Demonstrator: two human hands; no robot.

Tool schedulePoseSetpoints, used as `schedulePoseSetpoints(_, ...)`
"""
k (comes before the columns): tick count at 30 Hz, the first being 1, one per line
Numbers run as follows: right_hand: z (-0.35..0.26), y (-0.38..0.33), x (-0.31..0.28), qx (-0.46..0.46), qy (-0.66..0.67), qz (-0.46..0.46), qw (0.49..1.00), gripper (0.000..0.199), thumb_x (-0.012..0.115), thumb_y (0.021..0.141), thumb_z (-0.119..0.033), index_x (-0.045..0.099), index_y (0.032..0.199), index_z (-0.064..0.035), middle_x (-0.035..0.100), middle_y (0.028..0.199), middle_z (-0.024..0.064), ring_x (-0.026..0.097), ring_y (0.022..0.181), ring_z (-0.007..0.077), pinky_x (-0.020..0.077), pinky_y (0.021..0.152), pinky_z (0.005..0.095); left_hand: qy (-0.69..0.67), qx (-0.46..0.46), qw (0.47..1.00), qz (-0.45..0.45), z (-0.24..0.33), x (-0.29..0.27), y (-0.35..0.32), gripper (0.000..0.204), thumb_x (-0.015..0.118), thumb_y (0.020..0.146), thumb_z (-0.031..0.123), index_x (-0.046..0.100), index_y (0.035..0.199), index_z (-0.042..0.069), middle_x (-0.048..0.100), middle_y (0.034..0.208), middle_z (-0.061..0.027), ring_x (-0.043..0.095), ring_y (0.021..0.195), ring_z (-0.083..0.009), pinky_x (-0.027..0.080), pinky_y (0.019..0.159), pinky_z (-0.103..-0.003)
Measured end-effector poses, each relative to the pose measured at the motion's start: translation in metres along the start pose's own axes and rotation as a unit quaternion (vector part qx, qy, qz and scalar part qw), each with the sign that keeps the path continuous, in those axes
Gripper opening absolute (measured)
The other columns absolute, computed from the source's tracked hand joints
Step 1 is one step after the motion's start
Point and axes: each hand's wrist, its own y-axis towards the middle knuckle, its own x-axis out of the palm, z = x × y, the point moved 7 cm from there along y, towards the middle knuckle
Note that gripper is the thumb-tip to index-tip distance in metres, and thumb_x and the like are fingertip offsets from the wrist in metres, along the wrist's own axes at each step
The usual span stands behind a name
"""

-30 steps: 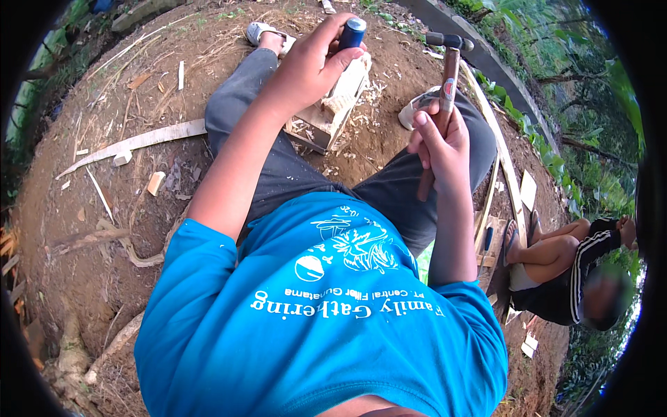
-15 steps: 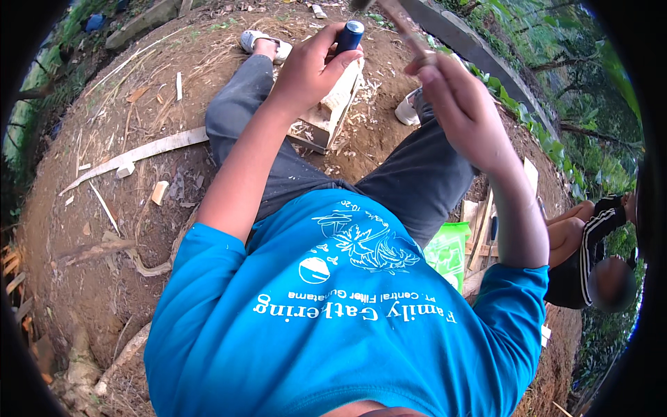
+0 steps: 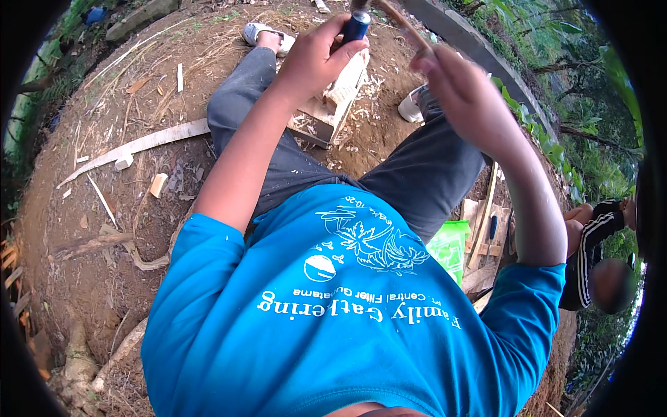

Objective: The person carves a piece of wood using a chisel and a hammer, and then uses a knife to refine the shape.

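Note:
Upright in my left hand (image 3: 316, 61) is a chisel (image 3: 356, 28) with a blue, metal-capped handle; its blade is hidden behind the fingers. My right hand (image 3: 458, 90), slightly blurred, grips the wooden handle of a hammer (image 3: 405, 24). The dark hammer head is at the top edge of the picture, on or just over the chisel's cap. Below my left hand, between my legs, a pale carved wood piece (image 3: 349, 78) rests on a wooden block (image 3: 316, 125).
Wood shavings (image 3: 372, 87) litter the soil around the block. A long pale wood strip (image 3: 149, 146) lies left of my leg. At right are a green bag (image 3: 448, 243), boards (image 3: 479, 226) and a seated person's leg (image 3: 578, 226). A concrete edge (image 3: 479, 52) runs beyond.
The hammer has come down from its raised place to the chisel's cap. My right hand and forearm have shifted slightly right. My left hand keeps its hold on the chisel.

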Motion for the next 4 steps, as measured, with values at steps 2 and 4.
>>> schedulePoseSetpoints(2,-0.002,0.007,-0.004,0.044,0.048,-0.006,0.998,0.026,0.050,0.109,-0.027,0.061,0.114,-0.0040,0.060,0.079,0.0051,0.057,0.073,0.0140,0.0474,0.068,0.0332,-0.008,-0.020,1.000,-0.005,-0.002,-0.002,-0.003,0.034,0.067,0.102,0.021,0.061,0.132,0.007,0.074,0.112,-0.0062,0.071,0.112,-0.0157,0.055,0.095,-0.028)
schedulePoseSetpoints(4,-0.004,0.011,-0.009,0.047,0.102,0.013,0.994,0.027,0.049,0.110,-0.029,0.059,0.119,-0.0056,0.060,0.081,0.0042,0.057,0.073,0.0140,0.0473,0.068,0.0313,0.020,0.025,0.999,0.030,0.008,-0.010,-0.002,0.038,0.072,0.097,0.030,0.063,0.126,0.006,0.073,0.093,-0.0119,0.071,0.085,-0.0190,0.053,0.074,-0.032)
